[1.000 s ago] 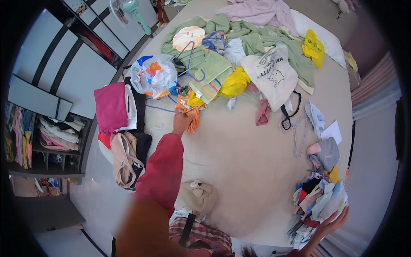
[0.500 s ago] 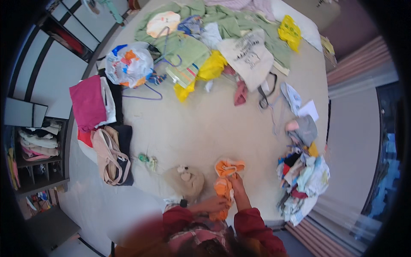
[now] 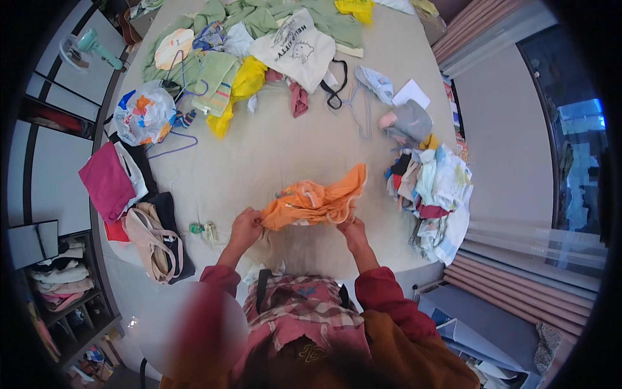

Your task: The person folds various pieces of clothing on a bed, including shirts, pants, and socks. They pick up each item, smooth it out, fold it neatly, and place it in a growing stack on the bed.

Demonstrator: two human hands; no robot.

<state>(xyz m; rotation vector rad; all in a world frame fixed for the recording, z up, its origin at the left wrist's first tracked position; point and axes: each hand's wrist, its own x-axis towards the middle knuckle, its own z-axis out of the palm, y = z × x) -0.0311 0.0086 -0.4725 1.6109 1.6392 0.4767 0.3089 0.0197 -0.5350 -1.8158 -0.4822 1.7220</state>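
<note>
An orange garment [image 3: 308,202] with pale trim is stretched between my hands above the near part of the bed. Its left end is pinched in my left hand [image 3: 246,228], fingers closed. My right hand [image 3: 352,232] grips the lower right edge, where a pale-trimmed opening shows, while loose cloth flares up beyond it. The garment's exact kind is hard to make out in its folds. Behind it and my left hand, a beige item [image 3: 264,246] is mostly hidden.
Folded clothes [image 3: 113,181] and a pink-strapped bag [image 3: 152,236] lie at the left. A clothes pile [image 3: 435,194] and grey cap [image 3: 408,121] are at the right. Farther off are a white cloth bag [image 3: 295,48], yellow plastic bags [image 3: 246,81], a hanger [image 3: 184,144] and a green blanket [image 3: 194,26].
Bunched near my body before, the orange garment is now lifted farther out and spread sideways. My hands have moved apart, left hand to the left. The head view has shifted.
</note>
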